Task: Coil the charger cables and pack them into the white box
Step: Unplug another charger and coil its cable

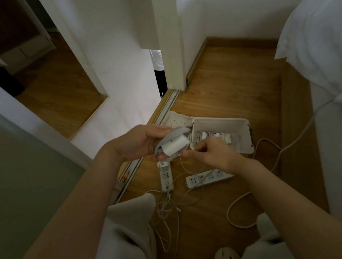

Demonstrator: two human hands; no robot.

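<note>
I'm watching left hand (139, 143) curling round white charger brick (174, 147) and coiled cable (171, 134) at frame centre, right hand (213, 154) pinching the cable's loose strand, white box (244, 138) sitting open just behind.

Two hands are counted, the left hand (139, 143) and the right hand (213, 154), with one charger (174, 146) in the left fingers, one white box (245, 142) just beyond the right fingertips, one lid (177, 121) beyond the left fingertips, two power strips (166, 176) (209, 177) below the fingers, and loose cables (167, 211) too tangled to count.
</note>
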